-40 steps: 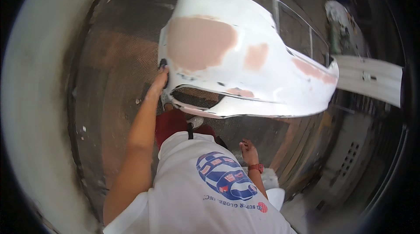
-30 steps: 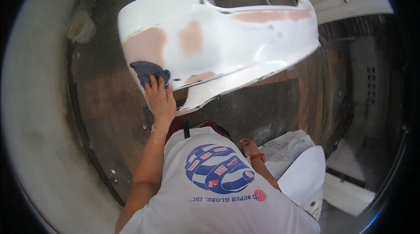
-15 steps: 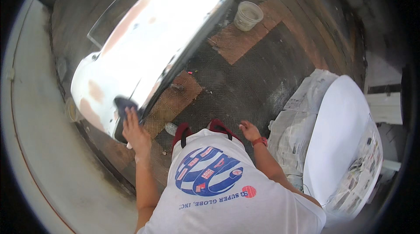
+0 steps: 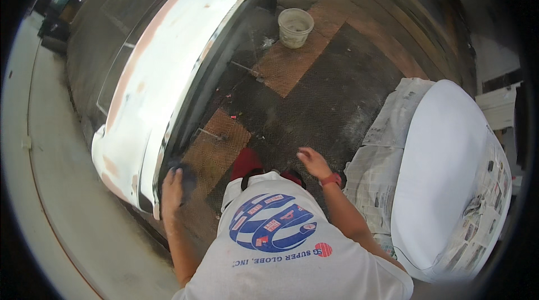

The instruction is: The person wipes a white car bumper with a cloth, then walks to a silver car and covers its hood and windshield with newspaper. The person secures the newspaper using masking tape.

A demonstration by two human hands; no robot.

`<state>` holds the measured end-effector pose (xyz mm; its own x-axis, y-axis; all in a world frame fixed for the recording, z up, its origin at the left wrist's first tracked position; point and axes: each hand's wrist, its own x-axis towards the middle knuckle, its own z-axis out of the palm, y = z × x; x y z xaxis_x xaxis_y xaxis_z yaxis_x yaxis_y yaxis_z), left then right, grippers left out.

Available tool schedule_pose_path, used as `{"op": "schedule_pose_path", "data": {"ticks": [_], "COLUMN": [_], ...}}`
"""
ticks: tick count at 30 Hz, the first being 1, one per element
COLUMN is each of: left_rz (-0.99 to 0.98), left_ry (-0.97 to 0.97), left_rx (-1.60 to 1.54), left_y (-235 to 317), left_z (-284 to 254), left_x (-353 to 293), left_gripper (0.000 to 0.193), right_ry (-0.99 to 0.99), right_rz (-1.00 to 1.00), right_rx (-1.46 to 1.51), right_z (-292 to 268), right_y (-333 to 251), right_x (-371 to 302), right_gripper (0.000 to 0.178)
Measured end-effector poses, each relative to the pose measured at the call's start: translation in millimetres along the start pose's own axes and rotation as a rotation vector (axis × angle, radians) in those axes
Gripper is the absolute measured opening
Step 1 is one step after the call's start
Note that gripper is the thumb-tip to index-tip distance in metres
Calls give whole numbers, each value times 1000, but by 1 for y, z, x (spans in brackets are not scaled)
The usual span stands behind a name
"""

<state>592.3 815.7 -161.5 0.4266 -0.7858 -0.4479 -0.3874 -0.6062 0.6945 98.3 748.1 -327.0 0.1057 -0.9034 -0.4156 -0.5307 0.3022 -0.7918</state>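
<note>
A white car bumper (image 4: pixel 163 70) with peach-coloured patches stands at the left, its dark hollow side toward me. Beside its near end is my left hand (image 4: pixel 173 190), closed on a dark, soft-looking pad (image 4: pixel 186 179); motion blurs the pad, so whether it is cloth or abrasive I cannot tell. Whether hand or pad touches the bumper's edge is unclear. Held out in front of my body, my right hand (image 4: pixel 313 162) has loosely bent fingers, somewhat apart, with nothing in them. A red band circles that wrist.
To the right stands a smooth white panel (image 4: pixel 435 171) with newspaper masking (image 4: pixel 373 171) around it. A whitish bucket (image 4: pixel 295 28) sits on the patterned floor mat (image 4: pixel 314 92) ahead. Along the left runs a pale wall (image 4: pixel 50 159). Thin rods of a stand show beneath the bumper.
My left hand with the dark pad has come off the bumper's white face to its near inner edge. My view has shifted, showing more of the bumper's far end. My right hand remains empty.
</note>
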Motion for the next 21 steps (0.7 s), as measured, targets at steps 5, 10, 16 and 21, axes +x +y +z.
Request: {"op": "schedule_pose_path", "data": {"ticks": [5, 10, 16, 21], "left_rz": [137, -18, 149, -42], "left_ry": [-662, -996, -734, -687], "left_rx": [-752, -470, 25, -108], "left_y": [158, 216, 262, 334], "left_z": [150, 252, 309, 327], "left_x": [41, 134, 262, 349], "left_gripper": [69, 75, 65, 65], "right_ry": [-258, -143, 371, 607], "right_rz": [-275, -140, 424, 427], "right_rx": [334, 372, 874, 1138], "right_z": [-25, -77, -171, -246], "right_y": [-152, -142, -77, -76], "right_x": [65, 144, 218, 323], "right_gripper": [68, 62, 51, 55]}}
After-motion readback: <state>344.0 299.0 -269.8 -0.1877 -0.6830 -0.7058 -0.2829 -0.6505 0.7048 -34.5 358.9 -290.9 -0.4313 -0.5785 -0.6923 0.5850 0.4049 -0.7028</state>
